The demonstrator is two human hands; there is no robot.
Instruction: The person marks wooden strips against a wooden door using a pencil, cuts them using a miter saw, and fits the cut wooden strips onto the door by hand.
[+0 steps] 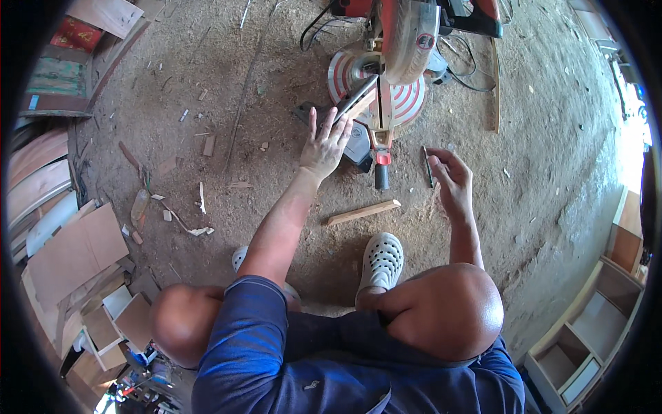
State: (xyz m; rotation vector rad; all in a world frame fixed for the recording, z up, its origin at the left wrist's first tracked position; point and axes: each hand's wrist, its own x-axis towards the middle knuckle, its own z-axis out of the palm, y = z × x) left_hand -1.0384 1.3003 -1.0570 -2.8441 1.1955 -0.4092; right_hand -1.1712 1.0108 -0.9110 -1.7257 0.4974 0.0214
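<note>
A miter saw stands on the ground in front of me, with a round red-and-white striped base. A narrow wooden strip lies at a slant across the base, beside a grey metal edge. My left hand has its fingers stretched out and spread at the near end of that strip. Whether it presses on the wood or only rests by it, I cannot tell. Right of the saw's handle, my right hand pinches a thin dark pencil between thumb and fingers, held roughly upright in the picture.
A short wooden piece lies on the dusty ground before my shoe. Boards and panels are stacked at the left. A long batten and black cable lie right of the saw. A wooden shelf frame stands lower right.
</note>
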